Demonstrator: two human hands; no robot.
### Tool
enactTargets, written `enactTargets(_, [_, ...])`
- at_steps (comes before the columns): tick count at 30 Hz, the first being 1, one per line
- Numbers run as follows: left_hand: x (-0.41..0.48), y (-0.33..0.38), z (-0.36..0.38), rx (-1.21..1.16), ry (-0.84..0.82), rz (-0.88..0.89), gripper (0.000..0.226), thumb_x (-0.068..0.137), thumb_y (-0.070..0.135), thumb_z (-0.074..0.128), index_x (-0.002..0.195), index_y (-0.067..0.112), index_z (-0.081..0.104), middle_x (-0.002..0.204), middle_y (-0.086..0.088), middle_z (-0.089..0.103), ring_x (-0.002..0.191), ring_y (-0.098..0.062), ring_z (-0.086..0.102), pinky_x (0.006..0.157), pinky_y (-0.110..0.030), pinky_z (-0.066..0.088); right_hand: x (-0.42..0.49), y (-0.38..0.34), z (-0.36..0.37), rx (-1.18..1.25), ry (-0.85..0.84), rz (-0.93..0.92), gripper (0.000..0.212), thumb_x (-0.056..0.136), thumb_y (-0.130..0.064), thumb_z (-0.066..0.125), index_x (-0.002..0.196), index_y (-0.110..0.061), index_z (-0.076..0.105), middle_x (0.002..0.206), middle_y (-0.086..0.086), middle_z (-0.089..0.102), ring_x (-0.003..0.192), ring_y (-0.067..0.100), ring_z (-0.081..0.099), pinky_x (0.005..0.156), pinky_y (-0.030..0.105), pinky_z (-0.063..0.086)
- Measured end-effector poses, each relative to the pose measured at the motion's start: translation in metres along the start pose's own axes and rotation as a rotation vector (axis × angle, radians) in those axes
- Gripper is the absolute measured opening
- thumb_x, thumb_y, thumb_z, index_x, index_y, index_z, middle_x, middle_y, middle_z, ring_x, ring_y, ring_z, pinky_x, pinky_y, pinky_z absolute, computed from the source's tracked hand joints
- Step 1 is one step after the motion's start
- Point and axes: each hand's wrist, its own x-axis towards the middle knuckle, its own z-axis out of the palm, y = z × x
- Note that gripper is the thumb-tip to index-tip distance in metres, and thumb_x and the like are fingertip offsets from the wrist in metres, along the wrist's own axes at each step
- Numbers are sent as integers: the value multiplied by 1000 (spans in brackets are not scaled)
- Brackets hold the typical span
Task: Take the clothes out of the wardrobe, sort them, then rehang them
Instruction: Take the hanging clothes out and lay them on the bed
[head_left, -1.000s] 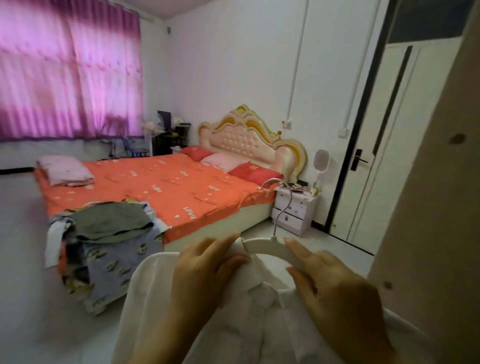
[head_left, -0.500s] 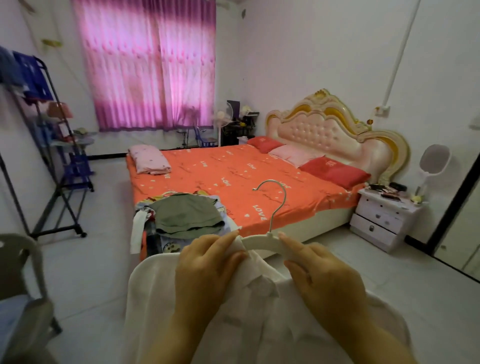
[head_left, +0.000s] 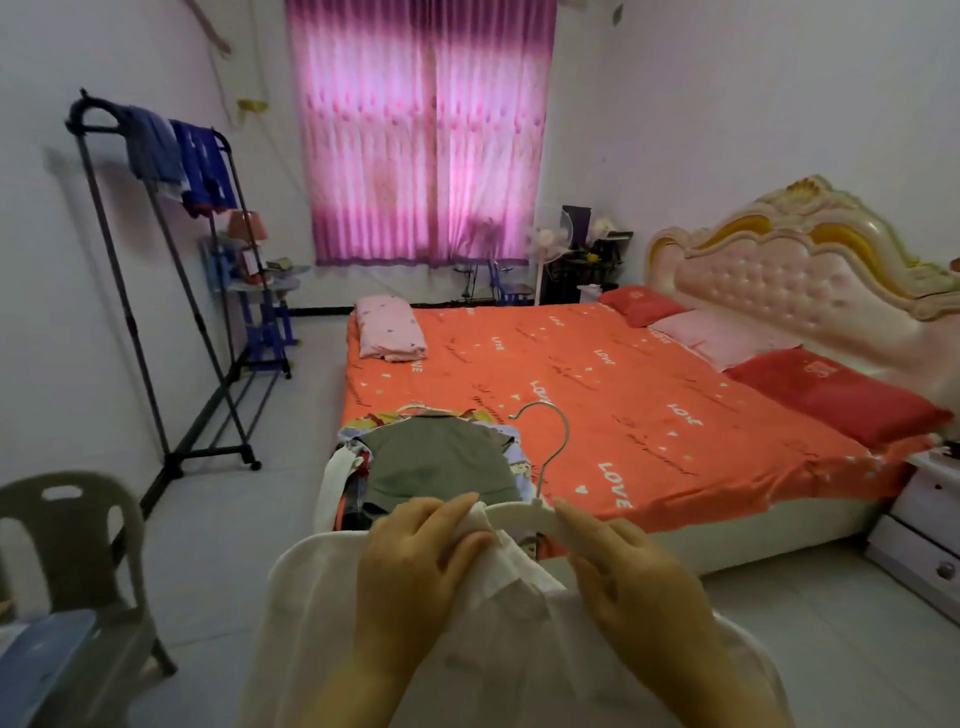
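I hold a white shirt on a white hanger with a metal hook, low in the middle of the view. My left hand grips the shirt's collar and the hanger's left shoulder. My right hand grips the hanger's right shoulder. Just beyond the hands, a pile of clothes topped by an olive shirt lies on the near left corner of the orange bed. The wardrobe is out of view.
A black clothes rack with blue garments stands by the left wall. A grey plastic chair is at lower left, a white nightstand at right. Pillows line the headboard, and a folded pink quilt lies on the bed's far corner.
The view has swung left from the wardrobe door to the bed, rack and chair. Both hands keep the same hold on the hanger and shirt.
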Motion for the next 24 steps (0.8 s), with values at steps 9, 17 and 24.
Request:
enactTargets(9, [71,-71,87,83,-12,-161,38,84,45,53,104,17,70,87,2,66,75,-14,59,64,-33,50,125,81,78,65,-90,-78,53,75,-26,55,127,-37,46,71,-9,58,52,8,54,41,14,30])
enactTargets(17, [131,-180,183,86,30,-237,31,83,47,52,109,31,56,85,3,66,79,-12,55,72,-33,44,237,149,190,156,-137,-87,53,79,-27,59,128,-39,43,76,-9,60,56,6,56,46,19,41])
enactTargets(24, [214,-287,259,134,5,-268,30,82,48,51,108,33,56,85,5,67,79,-13,56,71,-30,40,360,193,280,158,-128,-121,42,81,-31,52,122,-37,49,90,-13,62,81,9,51,55,12,34])
